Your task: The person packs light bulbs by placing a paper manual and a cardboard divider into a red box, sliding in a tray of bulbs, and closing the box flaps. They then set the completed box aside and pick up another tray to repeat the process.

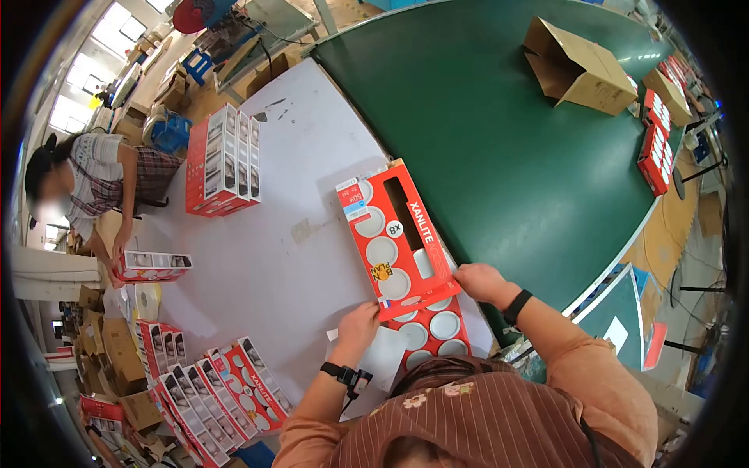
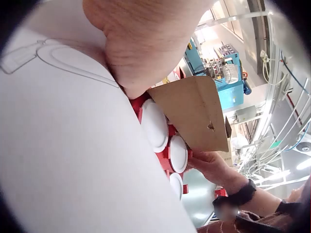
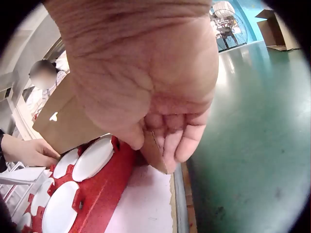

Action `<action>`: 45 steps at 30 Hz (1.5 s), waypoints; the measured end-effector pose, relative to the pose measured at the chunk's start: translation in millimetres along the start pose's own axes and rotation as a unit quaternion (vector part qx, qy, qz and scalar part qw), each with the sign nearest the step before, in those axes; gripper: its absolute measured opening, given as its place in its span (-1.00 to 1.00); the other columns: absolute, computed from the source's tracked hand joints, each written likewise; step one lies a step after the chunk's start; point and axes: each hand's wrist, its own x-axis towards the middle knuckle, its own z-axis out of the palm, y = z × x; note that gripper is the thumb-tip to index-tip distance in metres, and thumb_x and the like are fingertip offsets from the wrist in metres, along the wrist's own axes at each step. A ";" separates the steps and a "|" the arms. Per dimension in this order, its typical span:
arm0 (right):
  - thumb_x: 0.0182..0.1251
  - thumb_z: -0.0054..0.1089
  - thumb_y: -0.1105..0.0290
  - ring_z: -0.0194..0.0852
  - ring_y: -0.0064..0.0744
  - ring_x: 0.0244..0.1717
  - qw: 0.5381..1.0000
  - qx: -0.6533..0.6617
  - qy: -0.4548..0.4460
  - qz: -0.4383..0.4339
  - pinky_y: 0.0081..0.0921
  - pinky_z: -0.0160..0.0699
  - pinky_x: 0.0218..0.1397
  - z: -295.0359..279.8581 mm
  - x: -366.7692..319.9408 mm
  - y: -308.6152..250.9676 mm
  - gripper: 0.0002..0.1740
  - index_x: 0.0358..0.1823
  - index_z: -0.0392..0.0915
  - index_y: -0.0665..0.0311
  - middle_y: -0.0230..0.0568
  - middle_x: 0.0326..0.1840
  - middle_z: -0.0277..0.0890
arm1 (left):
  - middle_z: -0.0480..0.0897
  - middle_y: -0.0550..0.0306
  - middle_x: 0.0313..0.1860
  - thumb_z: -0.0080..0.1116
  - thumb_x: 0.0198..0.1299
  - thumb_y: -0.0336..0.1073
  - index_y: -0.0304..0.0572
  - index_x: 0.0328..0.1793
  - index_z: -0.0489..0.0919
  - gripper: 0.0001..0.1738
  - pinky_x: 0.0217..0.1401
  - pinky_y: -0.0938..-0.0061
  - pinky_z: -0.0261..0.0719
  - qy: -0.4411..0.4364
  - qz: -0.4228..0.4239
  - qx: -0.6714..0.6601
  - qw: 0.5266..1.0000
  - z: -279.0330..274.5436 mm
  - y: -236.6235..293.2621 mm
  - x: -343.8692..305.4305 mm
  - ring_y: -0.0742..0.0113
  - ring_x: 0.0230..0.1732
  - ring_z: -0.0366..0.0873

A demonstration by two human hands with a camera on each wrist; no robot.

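A red XANLITE carton [image 1: 378, 261] with pictured round white lights lies on the white tabletop, its end open toward the person. At that end, a red insert holding round white lights [image 1: 445, 326] extends from below the carton. My left hand [image 1: 360, 324] grips the carton's near left corner. Opposite it, my right hand [image 1: 484, 283] pinches the near right corner, fingers curled round a brown cardboard side flap [image 3: 154, 154]. A wider cardboard flap [image 2: 194, 114] stands raised over the lights between both hands. The left fingertips are hidden in the left wrist view.
A white paper sheet [image 1: 386, 355] lies by the left wrist. Packed red cartons stand at the far left [image 1: 222, 168] and near left [image 1: 226, 398]. A green conveyor [image 1: 468, 140] runs along the right, bearing an open cardboard box [image 1: 581, 70]. Another person [image 1: 94, 175] handles a carton across the table.
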 end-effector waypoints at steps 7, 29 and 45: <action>0.26 0.05 0.17 0.57 0.06 0.00 0.986 0.119 -0.058 0.099 -0.10 0.55 0.06 -16.0 10.4 -9.4 -0.68 -0.12 0.63 0.18 -0.03 -0.06 0.61 | 0.64 0.03 -0.22 0.20 0.14 -0.22 -0.14 -0.23 0.61 -0.82 -0.22 0.15 0.59 -0.023 -0.032 -0.026 0.999 -0.6 2.3 15.1 -0.05 -0.22 0.61; 0.29 -0.02 0.30 0.61 0.08 -0.20 0.998 0.018 -0.067 0.012 -0.07 0.58 -0.11 9.5 -28.1 -10.1 -0.77 -0.34 0.59 0.24 0.02 -0.28 0.62 | 0.57 0.08 -0.32 0.14 0.16 -0.29 -0.07 -0.27 0.50 -0.91 -0.33 0.10 0.55 -0.096 0.016 0.014 0.995 -0.2 8.8 -15.6 -0.04 -0.31 0.59; 0.23 0.00 0.35 0.64 0.03 -0.19 0.989 -0.043 -0.138 -0.040 -0.15 0.63 -0.16 59.1 -107.5 -25.5 -0.79 -0.38 0.64 0.21 -0.02 -0.30 0.64 | 0.60 0.05 -0.30 0.09 0.17 -0.22 -0.04 -0.22 0.56 -0.86 -0.27 0.11 0.59 -0.239 0.046 -0.002 0.970 19.8 23.7 -97.0 -0.01 -0.26 0.62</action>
